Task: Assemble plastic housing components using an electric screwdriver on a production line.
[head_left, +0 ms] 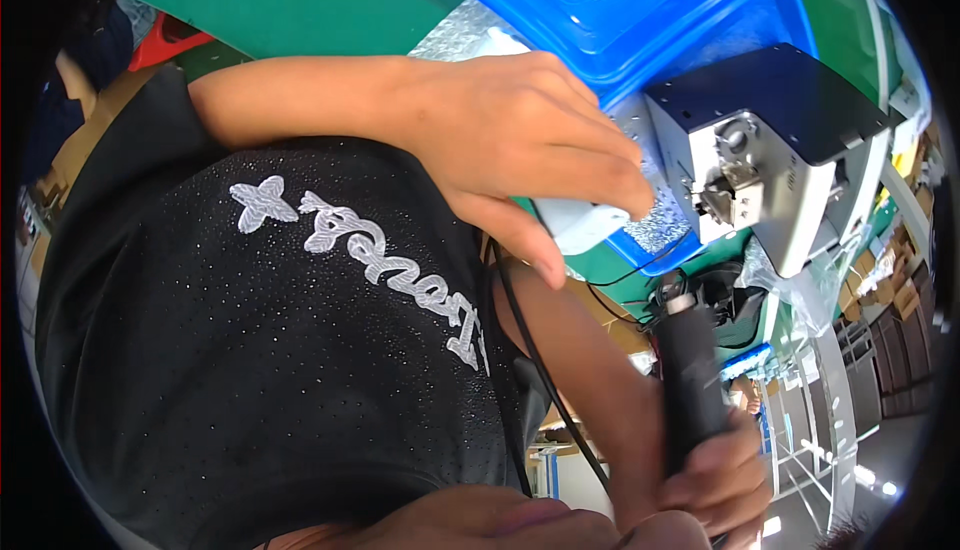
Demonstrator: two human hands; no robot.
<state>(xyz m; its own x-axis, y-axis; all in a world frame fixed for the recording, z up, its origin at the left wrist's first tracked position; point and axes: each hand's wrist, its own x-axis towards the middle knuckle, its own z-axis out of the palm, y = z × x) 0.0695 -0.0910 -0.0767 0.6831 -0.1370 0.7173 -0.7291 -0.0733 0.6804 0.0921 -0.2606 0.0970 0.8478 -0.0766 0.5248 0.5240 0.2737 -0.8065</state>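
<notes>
My left hand (530,140) reaches across in front of my chest, back up. Its fingers and thumb are curled round a white, smooth plastic piece (585,227), most of which is hidden beneath the palm. Farther right and lower, my right hand (715,480) is wrapped round a black electric screwdriver (690,380), slightly blurred. The screwdriver's pale metal end points up the picture, toward a black and silver screw feeder (790,120). That feeder stands just right of my left fingertips, its metal mechanism facing my hands.
A large blue plastic bin (620,0) lies beyond my left hand, on a green table (290,0). Small shiny pieces lie in a blue tray (655,262) beside the feeder. Black cables (545,370) hang near my right forearm. Clear plastic film (800,290) lies past the feeder.
</notes>
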